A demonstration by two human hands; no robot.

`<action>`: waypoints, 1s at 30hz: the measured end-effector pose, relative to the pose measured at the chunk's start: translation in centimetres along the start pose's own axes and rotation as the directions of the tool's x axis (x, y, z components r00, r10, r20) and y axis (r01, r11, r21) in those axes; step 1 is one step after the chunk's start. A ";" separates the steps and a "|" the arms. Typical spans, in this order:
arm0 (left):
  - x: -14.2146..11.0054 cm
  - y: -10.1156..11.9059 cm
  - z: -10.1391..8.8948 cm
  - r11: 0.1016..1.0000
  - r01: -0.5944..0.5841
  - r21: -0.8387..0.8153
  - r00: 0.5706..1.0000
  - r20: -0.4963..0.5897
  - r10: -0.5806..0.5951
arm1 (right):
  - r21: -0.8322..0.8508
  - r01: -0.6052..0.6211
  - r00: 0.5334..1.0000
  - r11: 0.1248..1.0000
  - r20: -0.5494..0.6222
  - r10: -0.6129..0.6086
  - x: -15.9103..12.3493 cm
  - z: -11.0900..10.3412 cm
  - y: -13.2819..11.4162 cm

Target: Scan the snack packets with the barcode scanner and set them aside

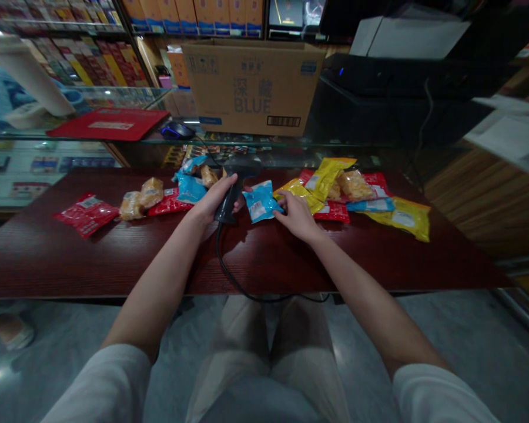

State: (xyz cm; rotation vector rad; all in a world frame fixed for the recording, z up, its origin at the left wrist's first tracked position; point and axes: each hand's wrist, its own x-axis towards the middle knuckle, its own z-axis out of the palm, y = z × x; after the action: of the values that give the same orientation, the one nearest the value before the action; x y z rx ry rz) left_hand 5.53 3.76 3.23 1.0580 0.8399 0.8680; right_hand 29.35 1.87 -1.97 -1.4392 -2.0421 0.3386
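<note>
My left hand (221, 197) is wrapped round the handle of a black barcode scanner (234, 194), whose head points away from me and whose cable hangs down. Just right of it, a blue snack packet (261, 201) with a white label faces up. The fingers of my right hand (296, 216) are closed on that packet's right edge. Behind my right hand lies a heap of yellow packets (328, 176), with red ones among them. To the left of the scanner sit more blue packets (191, 187), a red packet (88, 212) and clear-wrapped snacks (141, 198).
The dark red wooden table (127, 264) spans the front. Behind it, a glass counter bears a cardboard box (252, 88), a red mat (110, 124) and a computer mouse (177, 130). Black equipment (388, 82) stands at the right. The scanner cable (235, 285) loops over the front edge.
</note>
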 end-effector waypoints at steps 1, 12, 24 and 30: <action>0.0 -0.1 0.0 1.000 -0.006 -0.004 1.000 -0.021 0.006 | 0.071 0.005 1.000 0.997 -0.031 -0.003 0.1 -0.2 0.4; -0.4 -0.1 0.9 0.996 -0.089 0.009 0.994 -0.068 0.089 | 0.411 0.063 0.846 0.909 -0.506 0.171 1.9 -3.4 4.6; -0.3 -2.0 1.7 0.987 -0.096 0.129 0.985 0.158 0.075 | 0.410 0.044 0.892 0.911 -0.427 0.149 1.3 -2.3 3.2; -0.2 -2.4 2.2 0.992 -0.101 0.074 0.991 0.099 0.094 | 0.397 0.051 0.890 0.917 -0.435 0.139 1.2 -2.2 3.1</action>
State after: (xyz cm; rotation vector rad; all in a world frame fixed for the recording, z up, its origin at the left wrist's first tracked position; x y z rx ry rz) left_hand 7.83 2.18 1.51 1.2089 0.7529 0.8649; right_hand 32.83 3.83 -1.49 -1.1758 -1.4587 0.3702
